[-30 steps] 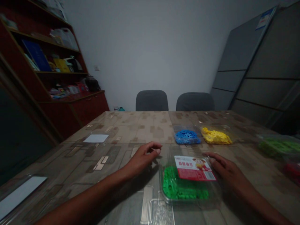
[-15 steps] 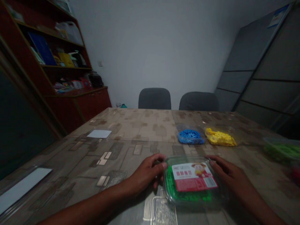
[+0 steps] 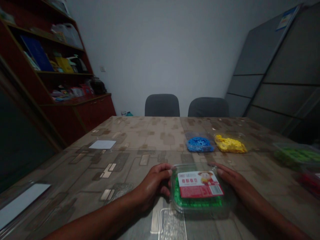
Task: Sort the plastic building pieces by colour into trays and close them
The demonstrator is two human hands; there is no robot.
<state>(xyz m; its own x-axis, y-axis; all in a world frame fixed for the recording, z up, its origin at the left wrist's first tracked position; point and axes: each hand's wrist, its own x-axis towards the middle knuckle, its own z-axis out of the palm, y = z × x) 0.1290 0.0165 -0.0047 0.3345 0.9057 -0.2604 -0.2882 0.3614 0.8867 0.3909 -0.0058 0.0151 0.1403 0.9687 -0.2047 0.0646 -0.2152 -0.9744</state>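
Note:
A clear plastic box of green pieces point(image 3: 200, 201) with a red and white label on its lid lies on the table point(image 3: 140, 146) in front of me. My left hand point(image 3: 156, 183) curls against the box's left side, thumb at its top edge. My right hand point(image 3: 231, 178) rests on the right side, fingers bent over the lid's corner. Both hands grip the box between them.
Farther back lie an open tray of blue pieces point(image 3: 199, 144) and one of yellow pieces point(image 3: 230, 144). At the right edge sit a tray of green pieces point(image 3: 297, 155) and something red point(image 3: 311, 181). Two grey chairs point(image 3: 162, 105) stand behind the table; wooden shelves point(image 3: 50, 66) fill the left.
My left hand moved right from the bare table and closed on the box's left side. The box and both hands sit slightly more to the left in view.

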